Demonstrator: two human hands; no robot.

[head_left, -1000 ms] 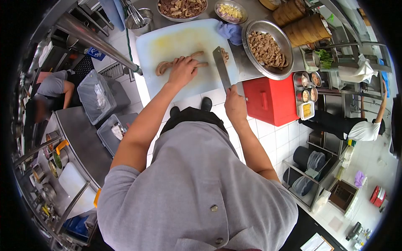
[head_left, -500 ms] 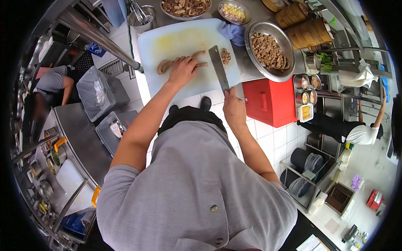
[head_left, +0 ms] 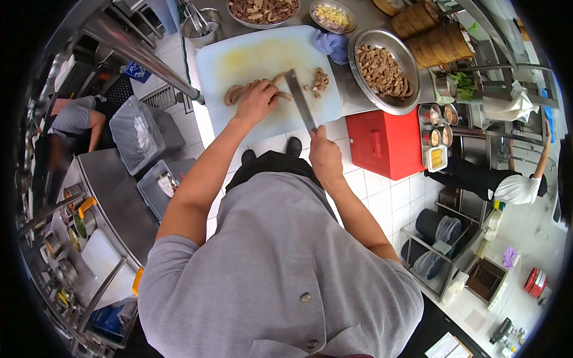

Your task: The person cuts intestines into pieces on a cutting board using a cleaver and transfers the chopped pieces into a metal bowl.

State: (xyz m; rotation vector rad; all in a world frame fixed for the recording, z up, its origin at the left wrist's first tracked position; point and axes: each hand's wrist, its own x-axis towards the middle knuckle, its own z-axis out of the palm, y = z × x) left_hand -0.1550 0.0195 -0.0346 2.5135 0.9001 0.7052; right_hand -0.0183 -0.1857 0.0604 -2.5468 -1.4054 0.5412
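Note:
My left hand [head_left: 258,101] presses strips of brownish cooked meat [head_left: 234,93] against the white cutting board [head_left: 262,51], its fingers curled over them. The strip ends stick out to the right of the fingers. In my right hand [head_left: 325,154] is the handle of a cleaver [head_left: 302,102]. The long blade points away from me, beside the strip ends; I cannot tell whether its edge touches them. Right of the blade lies a small pile of chopped meat pieces [head_left: 320,79]. A crumpled blue cloth [head_left: 332,48] sits at the board's upper right corner.
A steel bowl of cut meat [head_left: 356,71] stands right of the board, above a red box [head_left: 382,146]. Beyond the board are another meat bowl [head_left: 262,25], a bowl of chopped yellow and pinkish bits [head_left: 331,17] and bamboo steamers [head_left: 439,48]. Other people work at both sides.
The cleaver and my right hand have shifted left, closer to my left hand. More chopped pieces lie right of the blade. My left hand has moved slightly left.

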